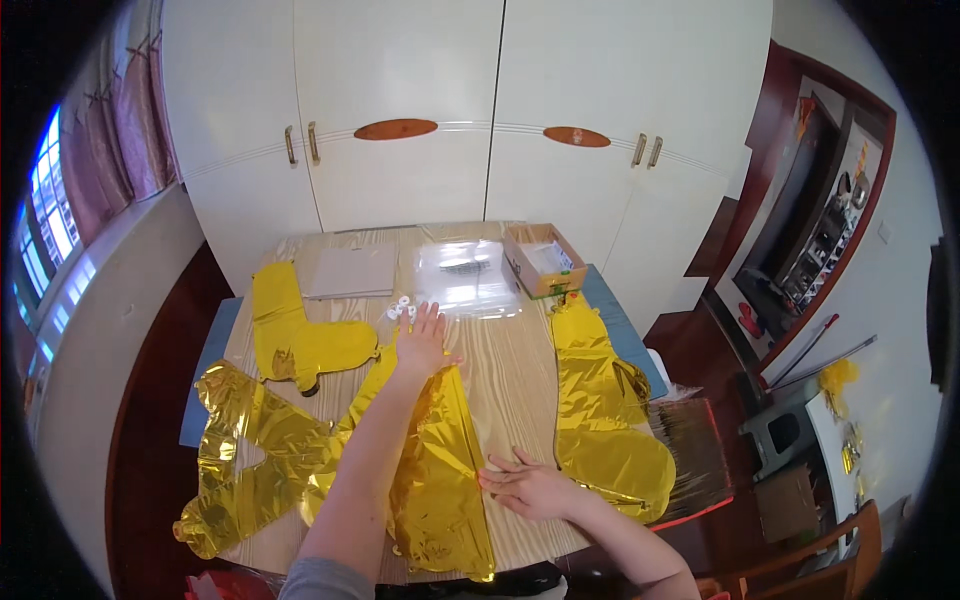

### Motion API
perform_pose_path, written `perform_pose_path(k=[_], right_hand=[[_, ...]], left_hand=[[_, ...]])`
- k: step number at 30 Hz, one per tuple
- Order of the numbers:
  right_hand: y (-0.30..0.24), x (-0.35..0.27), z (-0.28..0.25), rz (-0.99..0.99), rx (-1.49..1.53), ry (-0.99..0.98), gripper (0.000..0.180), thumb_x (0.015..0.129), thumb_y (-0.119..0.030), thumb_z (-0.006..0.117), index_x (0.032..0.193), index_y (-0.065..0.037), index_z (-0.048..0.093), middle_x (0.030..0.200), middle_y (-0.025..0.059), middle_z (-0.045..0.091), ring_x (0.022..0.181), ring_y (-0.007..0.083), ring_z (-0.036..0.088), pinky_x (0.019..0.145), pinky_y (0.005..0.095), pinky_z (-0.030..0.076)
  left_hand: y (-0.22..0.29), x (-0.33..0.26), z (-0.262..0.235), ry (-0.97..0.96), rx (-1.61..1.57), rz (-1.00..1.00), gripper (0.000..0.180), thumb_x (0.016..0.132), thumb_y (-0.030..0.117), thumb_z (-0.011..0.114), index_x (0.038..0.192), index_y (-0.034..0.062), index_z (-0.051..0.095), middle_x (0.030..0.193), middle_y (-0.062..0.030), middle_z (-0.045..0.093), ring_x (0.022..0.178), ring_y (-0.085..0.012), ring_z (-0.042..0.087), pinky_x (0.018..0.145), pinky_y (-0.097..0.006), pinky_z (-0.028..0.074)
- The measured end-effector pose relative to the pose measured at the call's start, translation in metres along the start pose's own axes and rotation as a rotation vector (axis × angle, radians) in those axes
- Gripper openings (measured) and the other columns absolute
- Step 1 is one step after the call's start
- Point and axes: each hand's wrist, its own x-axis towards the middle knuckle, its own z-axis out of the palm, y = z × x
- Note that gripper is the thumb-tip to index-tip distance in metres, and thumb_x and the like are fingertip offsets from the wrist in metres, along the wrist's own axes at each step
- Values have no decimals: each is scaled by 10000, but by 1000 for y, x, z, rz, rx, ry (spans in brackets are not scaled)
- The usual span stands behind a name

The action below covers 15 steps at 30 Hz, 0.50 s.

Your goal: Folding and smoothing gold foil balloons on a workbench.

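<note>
While flat under both hands' fingers [432, 322] | gold foil balloon [440, 470]

left hand [422, 343] flat on gold foil balloon [440, 460] | right hand [530, 487] pressing its edge | wooden table [515, 370]

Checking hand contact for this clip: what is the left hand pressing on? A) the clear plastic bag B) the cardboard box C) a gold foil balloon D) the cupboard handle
C: the left hand lies flat on the top of the gold foil balloon on the table.
</note>
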Motion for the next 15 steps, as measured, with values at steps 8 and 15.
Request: perform_pose_path(k=[8,15], right_hand=[[-7,-13,-1,-37,123,109,373,951,-238,489,1287,-96,571,1340,59,562,1346,271,413,1149,529,218],[18,13,-6,-11,290,410,352,942,-224,526,1248,-60,583,1305,139,569,1278,322,482,1115,526,283]], left_hand=[[-3,-6,5,66,-35,3,972,832,760,373,1518,94,199,1602,-65,107,1481,-232,37,1160,-559,-10],[-38,-49,-24,314,-427,31,787,867,597,522,1391,20,412,1482,-164,353,1388,-318,301,1105,-589,208]])
